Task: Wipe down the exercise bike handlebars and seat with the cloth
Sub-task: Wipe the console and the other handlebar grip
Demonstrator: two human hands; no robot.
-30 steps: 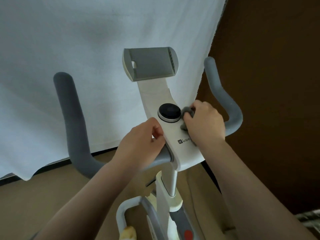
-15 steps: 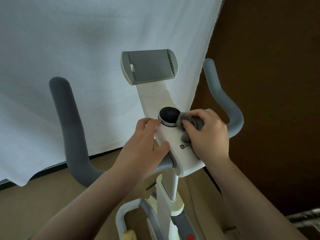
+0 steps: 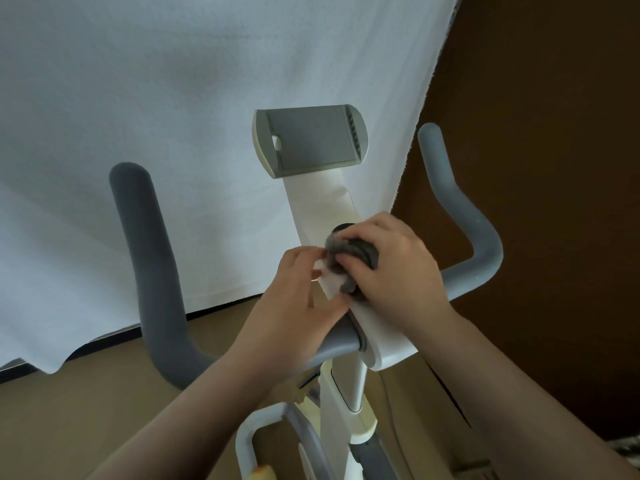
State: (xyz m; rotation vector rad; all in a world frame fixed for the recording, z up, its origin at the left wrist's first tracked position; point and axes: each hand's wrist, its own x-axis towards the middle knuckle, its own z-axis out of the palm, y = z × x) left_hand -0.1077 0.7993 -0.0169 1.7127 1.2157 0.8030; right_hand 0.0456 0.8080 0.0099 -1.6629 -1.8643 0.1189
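Observation:
A white exercise bike console [image 3: 322, 202] rises in the middle, with a grey tablet holder [image 3: 311, 138] on top. Grey foam handlebars curve up on the left [image 3: 145, 258] and on the right [image 3: 460, 209]. My right hand [image 3: 398, 271] grips a bunched grey cloth [image 3: 343, 258] and presses it over the black round knob [image 3: 343, 228], which is mostly hidden. My left hand [image 3: 294, 306] rests on the console's left edge beside the cloth, with its fingertips touching the console near the cloth. The seat is out of view.
A white sheet [image 3: 173, 133] hangs behind the bike. A dark brown wall [image 3: 554, 133] stands to the right. Below are the white bike post [image 3: 343, 393], a curved white frame piece [image 3: 249, 434] and tan floor [image 3: 86, 410].
My right hand has slid the cloth left and up, from beside the knob onto it. My left hand has shifted up along the console edge toward the cloth.

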